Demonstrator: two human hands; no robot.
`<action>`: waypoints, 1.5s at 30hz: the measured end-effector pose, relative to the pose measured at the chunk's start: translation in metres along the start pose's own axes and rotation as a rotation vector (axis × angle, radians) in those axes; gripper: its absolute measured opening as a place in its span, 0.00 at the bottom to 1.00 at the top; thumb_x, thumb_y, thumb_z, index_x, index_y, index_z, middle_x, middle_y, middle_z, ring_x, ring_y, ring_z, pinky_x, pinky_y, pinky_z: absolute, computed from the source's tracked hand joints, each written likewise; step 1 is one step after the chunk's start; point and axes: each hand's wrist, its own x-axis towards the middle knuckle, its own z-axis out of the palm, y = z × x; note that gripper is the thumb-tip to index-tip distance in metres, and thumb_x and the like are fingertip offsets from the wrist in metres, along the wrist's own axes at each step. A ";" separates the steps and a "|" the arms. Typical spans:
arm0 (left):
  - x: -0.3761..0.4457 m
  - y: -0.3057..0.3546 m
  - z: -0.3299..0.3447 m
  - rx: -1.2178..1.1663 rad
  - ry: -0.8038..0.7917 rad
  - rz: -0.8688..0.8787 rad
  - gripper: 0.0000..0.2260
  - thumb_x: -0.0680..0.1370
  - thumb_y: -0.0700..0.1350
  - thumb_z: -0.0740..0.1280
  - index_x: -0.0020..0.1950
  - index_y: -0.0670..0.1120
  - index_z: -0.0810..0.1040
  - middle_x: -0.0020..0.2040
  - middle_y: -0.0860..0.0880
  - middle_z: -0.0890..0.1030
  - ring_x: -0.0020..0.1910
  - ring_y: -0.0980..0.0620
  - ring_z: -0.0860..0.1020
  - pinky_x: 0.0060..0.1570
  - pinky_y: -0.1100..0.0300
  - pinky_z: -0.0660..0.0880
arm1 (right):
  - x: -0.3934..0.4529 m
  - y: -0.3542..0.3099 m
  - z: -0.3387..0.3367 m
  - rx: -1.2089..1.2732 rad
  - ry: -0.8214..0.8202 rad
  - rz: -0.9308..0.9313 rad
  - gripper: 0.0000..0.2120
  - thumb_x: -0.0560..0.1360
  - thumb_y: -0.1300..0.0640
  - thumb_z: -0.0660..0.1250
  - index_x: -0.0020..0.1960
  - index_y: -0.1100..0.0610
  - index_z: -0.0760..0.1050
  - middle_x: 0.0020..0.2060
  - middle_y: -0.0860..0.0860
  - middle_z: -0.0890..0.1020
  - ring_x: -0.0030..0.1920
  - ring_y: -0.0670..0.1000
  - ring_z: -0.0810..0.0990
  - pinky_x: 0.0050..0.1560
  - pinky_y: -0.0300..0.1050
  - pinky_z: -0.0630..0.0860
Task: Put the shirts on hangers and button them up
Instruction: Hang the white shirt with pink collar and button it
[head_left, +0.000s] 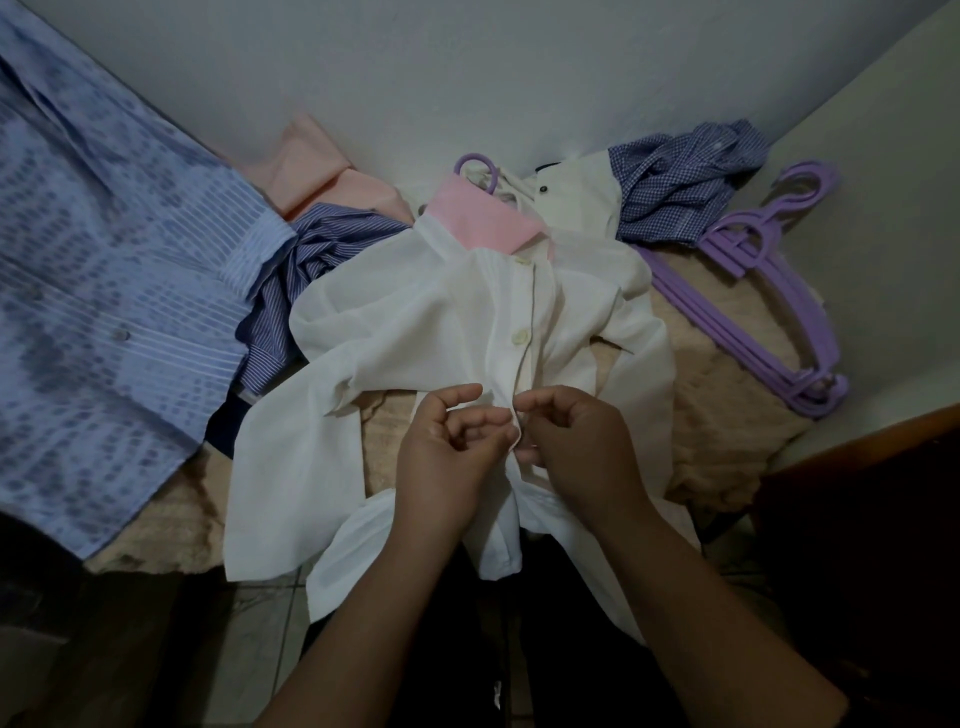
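**While buttoning: white shirt, partway down the front**

While working down the placket of the white shirt (415, 322), pinched the fabric edge with both hands at mid-front. Left hand (447, 441) curled, fingertips nipping the cloth; right hand (576, 441) likewise curled, thumb and fingers closed on the opposite edge. Could not tell whether a button sat between the fingers, hidden as it was.

Found the shirt already on a hanger, judging by the purple hook (475, 166) showing above its pink collar (483, 221), and spread flat on the beige cover (727, 405). Above the hands, saw two buttons (520, 336) apparently fastened; below them, the hem still parted.

Judged the step as buttoning, roughly half done on this garment. Called next for lining hole over button, pushing it through, then shifting lower.

Left of the shirt, a striped shirt (301, 270) and a blue patterned shirt (104, 312); right of it, spare purple hangers (769, 291) and a checked shirt (680, 187), unhung.
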 end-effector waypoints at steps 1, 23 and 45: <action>0.000 -0.001 0.001 0.012 0.007 0.018 0.18 0.70 0.33 0.74 0.52 0.51 0.74 0.41 0.50 0.85 0.41 0.55 0.82 0.49 0.57 0.78 | 0.000 0.000 0.001 -0.023 0.007 -0.014 0.15 0.76 0.66 0.62 0.39 0.49 0.77 0.32 0.48 0.82 0.29 0.43 0.80 0.35 0.37 0.78; -0.001 -0.021 0.001 0.092 0.010 0.120 0.23 0.66 0.34 0.76 0.52 0.54 0.73 0.42 0.52 0.81 0.40 0.53 0.80 0.45 0.57 0.78 | 0.004 0.009 0.008 0.221 0.072 0.142 0.09 0.72 0.68 0.68 0.44 0.55 0.72 0.34 0.51 0.80 0.28 0.42 0.76 0.30 0.36 0.72; 0.023 0.004 -0.017 -0.216 -0.294 -0.351 0.16 0.72 0.37 0.72 0.57 0.42 0.75 0.44 0.45 0.84 0.40 0.52 0.80 0.41 0.61 0.77 | 0.029 -0.006 -0.003 0.441 -0.106 0.068 0.13 0.72 0.73 0.66 0.48 0.56 0.70 0.29 0.48 0.80 0.27 0.47 0.75 0.31 0.38 0.74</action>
